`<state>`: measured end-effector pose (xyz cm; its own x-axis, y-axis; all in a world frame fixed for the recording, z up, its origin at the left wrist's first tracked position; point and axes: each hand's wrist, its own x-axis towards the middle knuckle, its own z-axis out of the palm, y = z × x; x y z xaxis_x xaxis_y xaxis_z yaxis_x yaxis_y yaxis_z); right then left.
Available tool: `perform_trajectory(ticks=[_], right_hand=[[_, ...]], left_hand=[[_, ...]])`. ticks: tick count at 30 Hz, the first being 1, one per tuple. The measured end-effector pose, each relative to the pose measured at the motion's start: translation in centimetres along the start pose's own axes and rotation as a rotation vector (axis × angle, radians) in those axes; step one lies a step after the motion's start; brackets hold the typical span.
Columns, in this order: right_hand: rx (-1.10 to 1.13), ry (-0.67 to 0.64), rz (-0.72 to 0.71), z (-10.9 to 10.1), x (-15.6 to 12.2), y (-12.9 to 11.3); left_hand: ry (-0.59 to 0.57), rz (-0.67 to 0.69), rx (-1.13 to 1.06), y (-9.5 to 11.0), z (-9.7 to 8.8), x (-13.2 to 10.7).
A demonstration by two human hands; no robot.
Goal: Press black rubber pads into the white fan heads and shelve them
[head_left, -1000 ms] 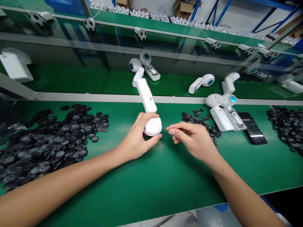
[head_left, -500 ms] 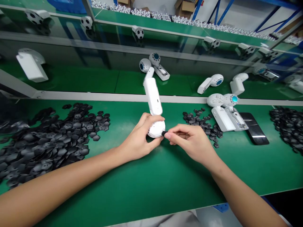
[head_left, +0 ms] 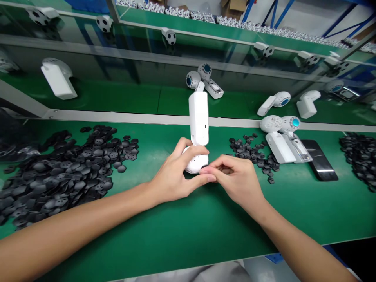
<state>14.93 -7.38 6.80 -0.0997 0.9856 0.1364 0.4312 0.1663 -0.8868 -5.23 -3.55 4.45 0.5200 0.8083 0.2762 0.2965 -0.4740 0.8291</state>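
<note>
White plastic device (head_left: 199, 117) held by left hand (head_left: 176, 170), right hand (head_left: 236, 180) beside.

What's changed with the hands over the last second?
The right hand has closed in and now presses against the white ball end of the device in the left hand; its small black piece is hidden. The device stands more upright. The loose black pieces stayed put.
</note>
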Motion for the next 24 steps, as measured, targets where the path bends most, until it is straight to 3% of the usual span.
perform_trajectory(ticks=[6,9,11,14,17,24], right_hand=[[0.03,-0.082,0.04,-0.2,0.2,0.2],[0.058,-0.177,0.077,-2.1,0.8,0.4],[0.043,-0.156,0.12,-4.1,1.3,0.8],[-0.187,-0.114,0.15,-7.1,2.0,1.7],[-0.424,-0.211,0.1,-8.8,2.3,2.7],[-0.582,-0.428,0.017,-8.6,2.1,3.9]], left_hand=[[0.008,0.019,-0.009,0.0,-0.1,0.3],[0.038,0.002,-0.094,-0.5,0.1,0.6],[0.062,-0.043,-0.172,-0.9,0.0,0.6],[0.082,-0.143,-0.304,-1.1,-0.6,0.6],[0.091,-0.21,-0.407,-1.1,-1.5,0.7],[0.04,-0.232,-0.361,-1.7,-2.1,0.7]])
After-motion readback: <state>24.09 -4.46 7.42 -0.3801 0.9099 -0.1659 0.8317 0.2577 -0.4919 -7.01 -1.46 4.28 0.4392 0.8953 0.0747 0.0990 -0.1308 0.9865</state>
